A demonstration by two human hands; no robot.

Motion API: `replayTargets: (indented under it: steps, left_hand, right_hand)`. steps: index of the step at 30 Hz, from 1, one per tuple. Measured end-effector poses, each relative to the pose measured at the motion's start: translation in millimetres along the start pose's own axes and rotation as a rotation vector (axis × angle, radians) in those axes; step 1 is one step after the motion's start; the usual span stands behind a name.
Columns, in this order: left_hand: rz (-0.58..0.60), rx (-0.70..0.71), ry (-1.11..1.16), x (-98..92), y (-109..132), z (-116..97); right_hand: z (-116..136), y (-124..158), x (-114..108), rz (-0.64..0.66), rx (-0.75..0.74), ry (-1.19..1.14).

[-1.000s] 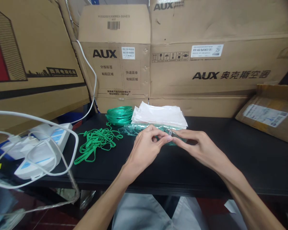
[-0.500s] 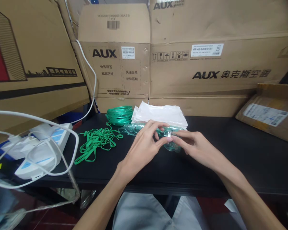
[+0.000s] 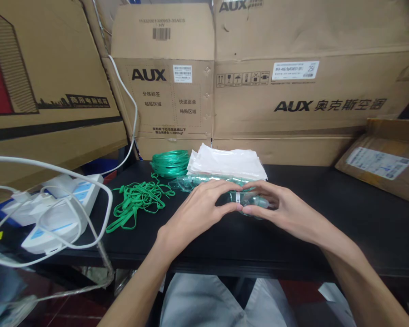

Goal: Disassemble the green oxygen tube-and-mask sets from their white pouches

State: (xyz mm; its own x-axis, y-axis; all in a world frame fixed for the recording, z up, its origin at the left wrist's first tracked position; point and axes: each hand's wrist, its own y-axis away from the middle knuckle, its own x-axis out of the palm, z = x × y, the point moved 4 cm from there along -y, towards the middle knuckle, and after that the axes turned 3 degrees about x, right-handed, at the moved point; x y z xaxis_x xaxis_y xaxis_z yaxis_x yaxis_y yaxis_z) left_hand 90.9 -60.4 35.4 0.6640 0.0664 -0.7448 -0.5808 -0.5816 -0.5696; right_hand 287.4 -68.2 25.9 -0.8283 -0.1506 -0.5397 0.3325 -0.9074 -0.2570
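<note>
A clear green oxygen mask [image 3: 250, 200] with a small white strip on it lies low over the black table between my two hands. My left hand [image 3: 209, 200] curves round its left side, the thumb at the near edge and the fingers at the far edge. From the right, my right hand [image 3: 288, 204] grips it the same way, and the two thumbs almost meet. Just behind are more clear green masks [image 3: 187, 182], laid in a row and partly covered by my hands. Farther back rests a stack of white sheets or pouches [image 3: 228, 163].
Left of the masks are a coil of green tubing [image 3: 170, 163] and a tangle of green elastic straps [image 3: 139, 200]. A white power strip [image 3: 64, 222] with looping cables occupies the table's left end. Cardboard boxes [image 3: 172, 100] wall the back; a taped carton [image 3: 378, 159] sits at right.
My fingers have shifted from a pinch at the white strip to a wider hold round the mask. The right hand has moved slightly right, and more of the mask shows.
</note>
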Motion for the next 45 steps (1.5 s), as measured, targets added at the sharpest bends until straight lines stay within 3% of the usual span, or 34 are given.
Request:
replayTargets:
  steps: [9,19,32,37,41,45]
  left_hand:
    - [-0.002,-0.121,0.080,-1.4,0.9,-0.4]
    - [-0.031,-0.157,0.139,-5.4,0.2,-3.0]
    - [-0.011,-0.096,0.056,-1.8,-0.8,0.7]
    - [-0.019,-0.087,0.137,-12.4,0.1,2.4]
    - [0.045,-0.112,0.111,-24.6,16.2,7.1]
    - [0.113,-0.187,0.079,-26.7,50.0,13.8]
  right_hand:
    - [-0.8,5.2,-3.6,-0.084,-0.062,0.208]
    - [7.2,4.3,-0.8,-0.139,-0.080,0.224]
    - [5.5,5.8,1.5,-0.095,0.037,0.330]
    - [-2.8,6.2,5.4,-0.101,0.036,0.456]
    - [-10.7,24.9,14.5,-0.154,0.021,0.431]
    - [-21.0,50.7,23.5,-0.216,0.013,0.278]
